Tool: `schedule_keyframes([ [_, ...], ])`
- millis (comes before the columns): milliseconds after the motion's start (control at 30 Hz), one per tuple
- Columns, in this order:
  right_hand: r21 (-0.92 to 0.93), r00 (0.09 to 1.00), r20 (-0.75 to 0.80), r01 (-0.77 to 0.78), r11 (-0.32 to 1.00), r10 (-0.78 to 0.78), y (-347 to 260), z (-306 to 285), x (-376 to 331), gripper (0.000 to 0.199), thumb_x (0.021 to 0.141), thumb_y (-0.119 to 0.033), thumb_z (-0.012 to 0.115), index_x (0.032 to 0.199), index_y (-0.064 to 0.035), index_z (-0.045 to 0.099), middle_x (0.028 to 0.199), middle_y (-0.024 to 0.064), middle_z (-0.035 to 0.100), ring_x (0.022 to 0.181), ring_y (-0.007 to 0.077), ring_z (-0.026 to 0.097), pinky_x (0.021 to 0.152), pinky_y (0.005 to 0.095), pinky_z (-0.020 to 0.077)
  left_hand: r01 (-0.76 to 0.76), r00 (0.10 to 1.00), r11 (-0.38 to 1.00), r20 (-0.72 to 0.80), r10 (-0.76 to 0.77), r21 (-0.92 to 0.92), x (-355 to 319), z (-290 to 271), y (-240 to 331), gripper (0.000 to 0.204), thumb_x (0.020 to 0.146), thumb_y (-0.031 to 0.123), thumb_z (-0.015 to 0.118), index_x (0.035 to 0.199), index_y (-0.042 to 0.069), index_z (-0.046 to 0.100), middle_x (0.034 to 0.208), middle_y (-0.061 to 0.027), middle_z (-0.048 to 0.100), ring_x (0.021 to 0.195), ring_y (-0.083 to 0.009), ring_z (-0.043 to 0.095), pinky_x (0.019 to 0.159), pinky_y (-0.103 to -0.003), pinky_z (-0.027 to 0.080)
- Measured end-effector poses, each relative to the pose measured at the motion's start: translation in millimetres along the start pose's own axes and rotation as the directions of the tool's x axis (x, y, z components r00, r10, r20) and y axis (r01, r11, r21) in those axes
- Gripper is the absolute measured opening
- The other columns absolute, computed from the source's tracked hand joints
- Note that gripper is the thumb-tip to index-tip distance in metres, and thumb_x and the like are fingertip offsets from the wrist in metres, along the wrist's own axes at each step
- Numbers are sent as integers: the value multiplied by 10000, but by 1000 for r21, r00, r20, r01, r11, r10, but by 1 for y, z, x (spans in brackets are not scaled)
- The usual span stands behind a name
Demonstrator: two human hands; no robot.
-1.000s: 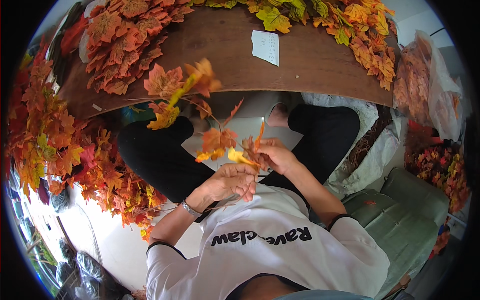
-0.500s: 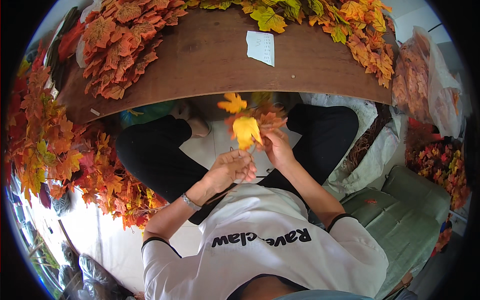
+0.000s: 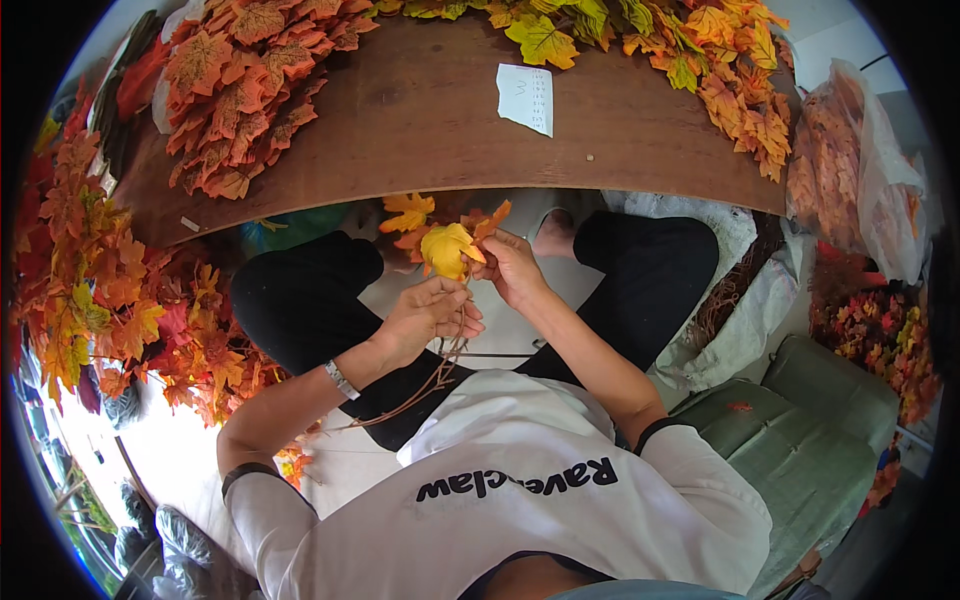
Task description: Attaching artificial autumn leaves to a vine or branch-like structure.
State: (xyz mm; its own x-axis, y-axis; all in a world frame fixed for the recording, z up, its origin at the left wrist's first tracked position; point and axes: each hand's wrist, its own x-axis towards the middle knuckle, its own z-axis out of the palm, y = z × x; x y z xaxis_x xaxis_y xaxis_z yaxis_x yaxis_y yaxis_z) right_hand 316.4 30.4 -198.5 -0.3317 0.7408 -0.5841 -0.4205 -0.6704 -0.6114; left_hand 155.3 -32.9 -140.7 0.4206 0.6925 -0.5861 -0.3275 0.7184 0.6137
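Observation:
Between my knees, just in front of the table edge, I hold a spray of artificial maple leaves (image 3: 448, 250) in yellow and orange. My left hand (image 3: 410, 322) is closed around its base, where thin brown stems (image 3: 425, 388) trail down toward my lap. My right hand (image 3: 515, 268) pinches at the spray's right side, beside the yellow leaf and an orange one. The exact spot its fingertips grip is partly hidden by the leaves.
A brown wooden table (image 3: 420, 120) curves across ahead, bearing orange leaf bunches (image 3: 250, 90), yellow-orange leaves (image 3: 735, 95) and a paper slip (image 3: 525, 100). More leaf garlands (image 3: 120, 300) hang at left. A leaf-filled plastic bag (image 3: 850, 165) and a green padded seat (image 3: 790, 460) are at right.
Both hands have moved left with the leaf spray. The yellow leaf now looks folded or turned, and the trailing stems show more clearly below my left hand.

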Motion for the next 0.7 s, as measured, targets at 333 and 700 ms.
schedule_keyframes([
  [333, 117, 984, 131, 105, 988, -120, -10, -8, -5, 182, 890, -176, 465, 926, -20, 550, 758, 73, 606, 570, 129, 585, 523, 254, 495, -234, 965, 944, 66, 256, -232, 26, 24, 21, 135, 903, 137, 467, 925, 8, 503, 818, -86, 598, 658, -128, 567, 593, -233, 459],
  [700, -491, 700, 654, 104, 865, 287, 48, 21, -86, 287, 905, -237, 475, 1046, -6, 570, 980, 66, 603, 959, 139, 542, 870, 283, 405, -369, 923, 877, -11, 384, -308, 25, 10, 35, 121, 899, 128, 474, 939, 20, 510, 818, -91, 601, 664, -136, 569, 606, -240, 469],
])
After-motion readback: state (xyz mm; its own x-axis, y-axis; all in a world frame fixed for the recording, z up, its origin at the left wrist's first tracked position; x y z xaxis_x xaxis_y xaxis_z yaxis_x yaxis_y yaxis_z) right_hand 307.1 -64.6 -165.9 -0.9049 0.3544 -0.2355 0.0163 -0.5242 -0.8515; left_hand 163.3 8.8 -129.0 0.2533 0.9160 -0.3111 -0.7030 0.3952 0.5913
